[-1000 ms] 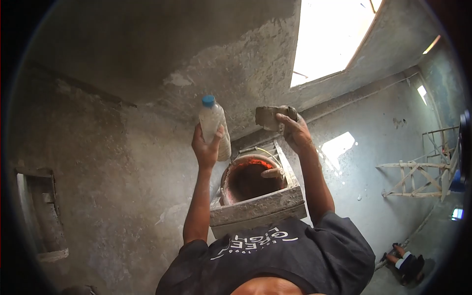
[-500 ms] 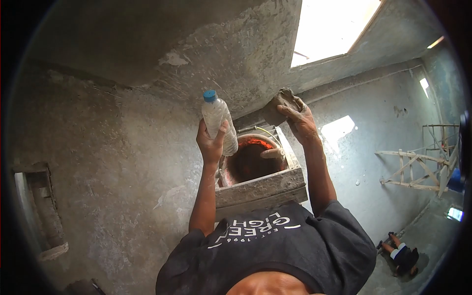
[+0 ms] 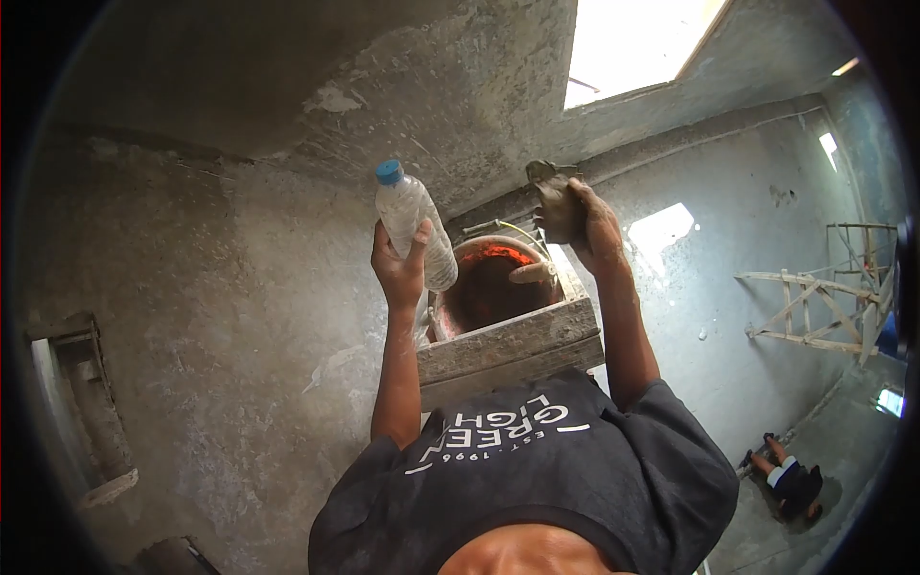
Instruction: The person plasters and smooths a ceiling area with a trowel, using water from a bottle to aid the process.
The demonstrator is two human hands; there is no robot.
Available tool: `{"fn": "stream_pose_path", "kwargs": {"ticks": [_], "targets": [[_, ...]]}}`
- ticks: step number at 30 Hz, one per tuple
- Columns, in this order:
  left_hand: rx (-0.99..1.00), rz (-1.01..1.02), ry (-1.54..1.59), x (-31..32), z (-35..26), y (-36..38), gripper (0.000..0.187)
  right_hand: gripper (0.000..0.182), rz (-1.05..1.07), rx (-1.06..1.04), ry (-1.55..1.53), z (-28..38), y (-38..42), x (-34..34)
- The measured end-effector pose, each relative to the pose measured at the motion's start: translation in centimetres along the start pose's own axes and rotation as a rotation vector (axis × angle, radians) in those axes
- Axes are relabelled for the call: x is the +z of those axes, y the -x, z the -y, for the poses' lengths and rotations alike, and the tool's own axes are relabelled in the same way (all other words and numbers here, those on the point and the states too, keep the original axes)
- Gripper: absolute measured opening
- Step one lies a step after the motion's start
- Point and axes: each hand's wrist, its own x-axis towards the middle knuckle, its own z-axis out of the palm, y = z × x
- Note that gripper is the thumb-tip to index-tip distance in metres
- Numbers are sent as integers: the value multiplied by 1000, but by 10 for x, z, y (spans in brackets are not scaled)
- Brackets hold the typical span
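Note:
My left hand (image 3: 399, 270) is wrapped round a clear plastic bottle (image 3: 412, 216) with a blue cap, which tilts with its cap up and away to the left. My right hand (image 3: 602, 230) grips a crumpled grey piece (image 3: 559, 206) caked with what looks like mortar; I cannot tell what it is made of. Below and between both hands is an orange-red bucket (image 3: 470, 251), dirty at the rim and dark inside. A pale rounded handle end (image 3: 530, 273) shows at the bucket's right side.
The bucket sits behind a rough wooden board (image 3: 508, 343) close to my chest. Plastered walls (image 3: 240, 316) surround me, with a bright opening (image 3: 637, 43) above. Wooden scaffolding (image 3: 815, 307) stands at right. Another person (image 3: 795, 487) is at lower right.
The bottle has shifted slightly up and left with my left hand. My right hand has turned, so the grey piece now hangs more upright. The view has shifted slightly.

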Motion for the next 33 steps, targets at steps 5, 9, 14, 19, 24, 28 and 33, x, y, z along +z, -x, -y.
{"fn": "stream_pose_path", "kwargs": {"ticks": [5,9,14,19,24,28,33], "targets": [[-47,8,88,1,-15,2,39,38,199,-63,156,-6,7,7],[-67,39,185,-5,-28,16,40,40,246,-63,151,-6,15,17],[-140,145,22,-19,-47,61,40,37,271,2,38,-6,20,24],[-209,363,92,-44,-32,120,65,34,248,56,112,-16,18,23],[-106,403,-255,-41,-16,162,69,36,244,70,199,-22,23,30],[-15,496,-79,-29,-42,152,64,38,263,68,253,-28,25,36],[14,600,-92,-32,-36,147,71,39,240,80,348,-32,25,40]]}}
